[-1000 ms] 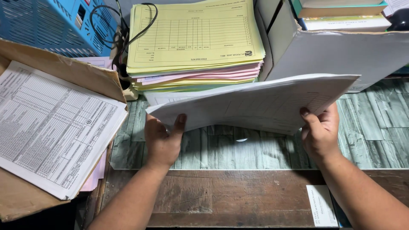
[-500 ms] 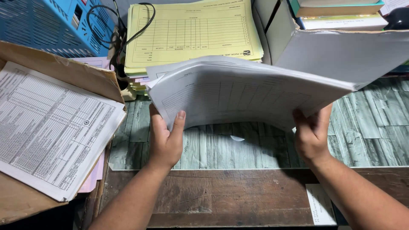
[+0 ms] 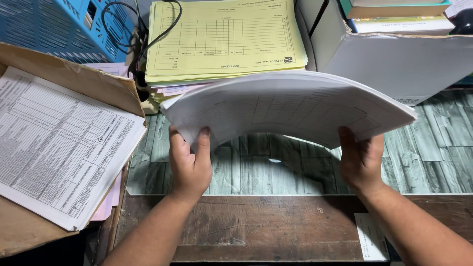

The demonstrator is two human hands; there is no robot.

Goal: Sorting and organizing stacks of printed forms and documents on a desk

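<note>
I hold a thick stack of white printed sheets (image 3: 288, 106) in the air above the desk, bowed upward in the middle. My left hand (image 3: 189, 165) grips its near left edge, thumb on top. My right hand (image 3: 361, 161) grips its near right edge. The green wood-pattern mat (image 3: 276, 167) lies under the stack, and a pile of yellow forms (image 3: 224, 42) sits just behind it.
A sheaf of printed white tables on a brown folder (image 3: 64, 143) lies at the left. A blue plastic basket (image 3: 54, 27) and black cables stand at the back left. A white cardboard box (image 3: 409, 61) with books stands at the back right. A small paper slip (image 3: 369, 236) lies on the wooden desk edge.
The white stack has tilted from nearly edge-on to face me and now arches up in the middle. Both hands kept their grip and shifted slightly.
</note>
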